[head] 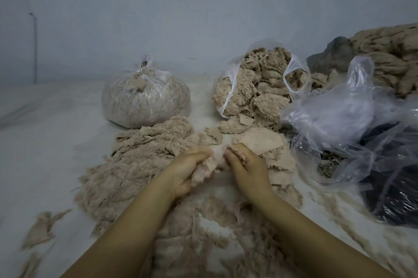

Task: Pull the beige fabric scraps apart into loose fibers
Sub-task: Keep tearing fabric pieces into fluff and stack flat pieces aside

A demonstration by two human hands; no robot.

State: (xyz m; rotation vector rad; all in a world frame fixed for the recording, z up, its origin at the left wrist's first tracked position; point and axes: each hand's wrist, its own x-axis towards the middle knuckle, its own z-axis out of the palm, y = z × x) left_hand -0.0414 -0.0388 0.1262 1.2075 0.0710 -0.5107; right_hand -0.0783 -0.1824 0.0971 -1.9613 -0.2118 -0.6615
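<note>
- Head view: my left hand [187, 170] and right hand [245, 165] meet low in the middle, both gripping one beige fabric scrap [209, 164] stretched between them.
- My left fingers are curled round the scrap's left side, thumb underneath; my right fingers are bent over its right edge, pinching it.
- The scrap sits just above the white floor [45, 142], its lower edge fraying into fluff.
- To the left of my hands lies a wide heap of loose fibers [126, 169], spreading down under my forearms.
- Just beyond my right hand is a stack of flat, untorn scraps [262, 142], touching the fluff around it.
- Farther back, a tied clear bag [144, 101] stuffed with fiber stands on the left.
- Beside it, well apart, an open bag [260, 87] spills shaggy beige pieces toward the stack.
- On the right, crumpled clear plastic [339, 114] lies over something dark [393, 200].
- At the far right, against the wall, rises a mound of beige cloth [391, 51].
</note>
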